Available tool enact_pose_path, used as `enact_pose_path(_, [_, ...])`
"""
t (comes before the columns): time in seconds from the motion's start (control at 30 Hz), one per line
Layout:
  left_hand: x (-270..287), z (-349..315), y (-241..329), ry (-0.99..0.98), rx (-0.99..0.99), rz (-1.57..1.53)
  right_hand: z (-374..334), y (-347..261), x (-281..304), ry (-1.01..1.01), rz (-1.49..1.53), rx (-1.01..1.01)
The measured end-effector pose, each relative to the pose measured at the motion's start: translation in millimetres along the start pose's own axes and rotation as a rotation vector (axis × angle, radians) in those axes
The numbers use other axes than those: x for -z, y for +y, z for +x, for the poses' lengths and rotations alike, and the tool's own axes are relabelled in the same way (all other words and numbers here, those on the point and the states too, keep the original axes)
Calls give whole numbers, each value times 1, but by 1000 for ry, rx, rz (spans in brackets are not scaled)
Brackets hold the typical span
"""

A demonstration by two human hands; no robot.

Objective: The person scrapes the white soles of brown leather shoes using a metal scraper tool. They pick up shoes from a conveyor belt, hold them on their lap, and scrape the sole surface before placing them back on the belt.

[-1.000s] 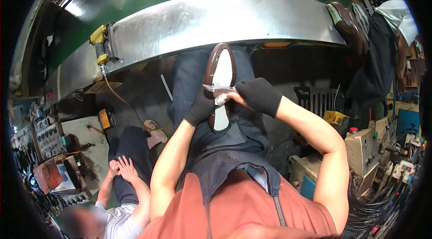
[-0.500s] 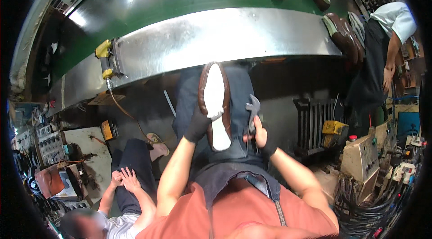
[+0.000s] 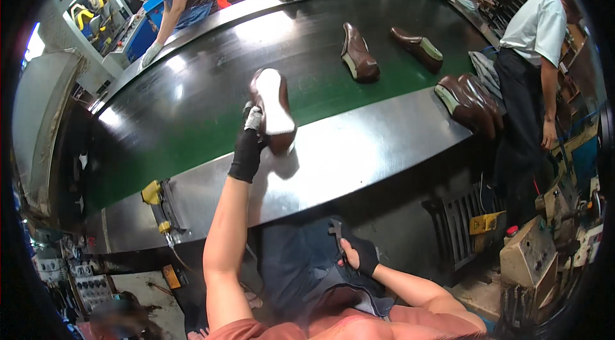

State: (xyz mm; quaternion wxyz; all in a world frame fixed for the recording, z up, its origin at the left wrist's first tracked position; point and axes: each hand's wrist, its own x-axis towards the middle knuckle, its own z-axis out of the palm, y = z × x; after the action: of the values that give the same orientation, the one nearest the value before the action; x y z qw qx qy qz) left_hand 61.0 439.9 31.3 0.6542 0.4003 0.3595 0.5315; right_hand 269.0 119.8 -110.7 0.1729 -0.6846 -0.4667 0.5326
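Held out over the far side of the metal ledge is a brown leather shoe, its white sole facing up. My left hand, in a black fingerless glove with pale wrapping on the fingers, is closed on the side of the shoe. Over my lap, my right hand, also in a black fingerless glove, is closed round a grey metal tool that looks like pincers. The handles are mostly hidden by the fingers.
Brown shoes stand on the green-black belt, and more lie at the right end of the metal ledge. A yellow air tool rests on the ledge at left. Co-workers stand at right and far left.
My left hand has carried the shoe from my lap forward and up over the ledge. My right hand stays over my lap with the tool. The view has tilted up, showing more belt.
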Motion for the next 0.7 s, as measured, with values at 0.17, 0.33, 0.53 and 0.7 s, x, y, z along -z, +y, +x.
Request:
enact_pose_path(0.17, [14,-31,-30,-369,371,243,22,-43,15,-73,-194,34])
enact_pose_path(0.33, [64,-151,-53,-725,476,371,6,-45,24,176,-294,442])
enact_pose_path(0.53, [89,-258,-81,-488,771,640,-12,-63,76,-71,-50,437])
enact_pose_path(0.7, [98,-279,-84,-329,856,186,42,-101,123,611,-728,700])
